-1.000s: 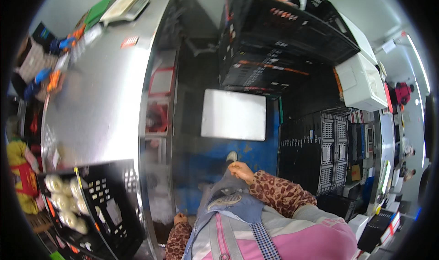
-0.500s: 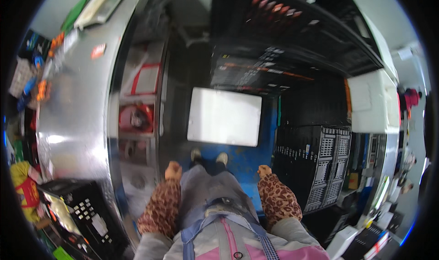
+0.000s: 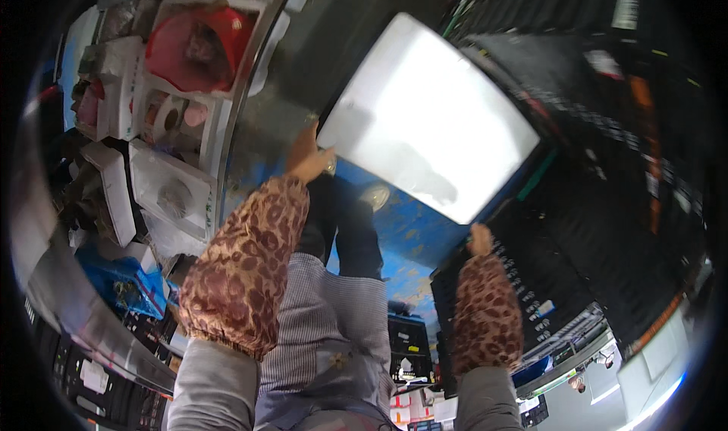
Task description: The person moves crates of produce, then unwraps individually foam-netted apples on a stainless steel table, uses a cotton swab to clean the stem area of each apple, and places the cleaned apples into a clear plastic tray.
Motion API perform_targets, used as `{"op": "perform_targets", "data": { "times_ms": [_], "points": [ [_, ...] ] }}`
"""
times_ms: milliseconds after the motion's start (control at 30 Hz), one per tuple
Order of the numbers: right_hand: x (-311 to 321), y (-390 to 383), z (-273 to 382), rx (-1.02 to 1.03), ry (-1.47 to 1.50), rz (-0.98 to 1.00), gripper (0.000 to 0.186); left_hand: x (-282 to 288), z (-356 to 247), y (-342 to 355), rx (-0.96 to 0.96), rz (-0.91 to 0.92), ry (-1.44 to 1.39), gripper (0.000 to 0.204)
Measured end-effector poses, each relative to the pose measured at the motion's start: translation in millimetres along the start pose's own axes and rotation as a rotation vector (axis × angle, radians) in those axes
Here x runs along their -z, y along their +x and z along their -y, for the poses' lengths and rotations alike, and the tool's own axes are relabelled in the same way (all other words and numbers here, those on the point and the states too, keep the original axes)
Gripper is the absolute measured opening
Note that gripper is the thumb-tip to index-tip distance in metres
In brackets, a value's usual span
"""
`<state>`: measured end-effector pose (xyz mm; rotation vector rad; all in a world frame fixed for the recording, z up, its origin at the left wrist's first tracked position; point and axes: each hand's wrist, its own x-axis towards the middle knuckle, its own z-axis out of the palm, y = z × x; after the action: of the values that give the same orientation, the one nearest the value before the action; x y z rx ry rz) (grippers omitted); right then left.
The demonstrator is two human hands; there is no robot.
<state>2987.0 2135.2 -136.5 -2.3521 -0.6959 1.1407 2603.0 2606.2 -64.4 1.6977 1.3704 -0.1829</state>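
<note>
A white, flat-topped rectangular box or lid (image 3: 436, 120), brightly lit, sits low in front of me, turned at an angle. My left hand (image 3: 307, 156) is at its near left corner, with thumb and fingers apart and nothing held in them. By the near right corner is my right hand (image 3: 479, 240); its fingers look foreshortened and blurred, and I cannot tell whether they touch the box. Leopard-print sleeve covers (image 3: 246, 268) wrap both my forearms.
Stacked black crates (image 3: 576, 211) rise along the right. At left, a metal-edged rack holds white foam boxes (image 3: 173, 192) and a red bag-lined container (image 3: 201, 50). Blue flooring (image 3: 406, 230) lies beneath my shoes.
My view has tilted downward and turned, and the white box appears larger and rotated. Both hands have reached forward to its near corners. The left hand has opened from a fist.
</note>
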Motion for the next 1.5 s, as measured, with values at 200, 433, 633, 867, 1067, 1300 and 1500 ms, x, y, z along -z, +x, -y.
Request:
{"op": "perform_targets", "data": {
  "times_ms": [200, 433, 633, 867, 1067, 1300, 1500],
  "points": [
    [7.6, 113.3, -15.0, -0.67, 0.624, -0.345, 0.071, -36.4, 37.1, 86.3, 0.047, 0.025, -0.067, 0.089],
    [16.5, 127.2, -46.7, -0.697, 0.879, -0.416, 0.078, -52.3, 42.0, 99.8, 0.087, 0.127, -0.381, 0.097],
    [-29.8, 105.5, 23.1, -0.654, 1.021, -0.379, 0.073, -50.2, 33.2, 86.4, -0.026, -0.006, -0.253, 0.078],
    [-15.5, -3.9, 73.5, -0.556, 1.019, -0.319, 0.065, 5.2, 26.7, 71.7, 0.114, -0.03, -0.19, 0.083],
    [-11.1, -87.5, 160.0, -0.595, 1.164, -0.453, 0.058, 8.1, 39.5, 45.5, 0.121, 0.016, -0.108, 0.091],
    [7.1, -114.6, 230.3, -0.375, 1.417, -0.233, 0.056, 51.1, 103.6, 6.1, 0.584, 0.221, -0.415, 0.069],
    [4.4, -122.7, 247.1, -0.106, 1.551, 0.176, 0.055, 100.6, 172.5, -71.6, 0.416, 0.317, -0.715, 0.06]
  ]
}}
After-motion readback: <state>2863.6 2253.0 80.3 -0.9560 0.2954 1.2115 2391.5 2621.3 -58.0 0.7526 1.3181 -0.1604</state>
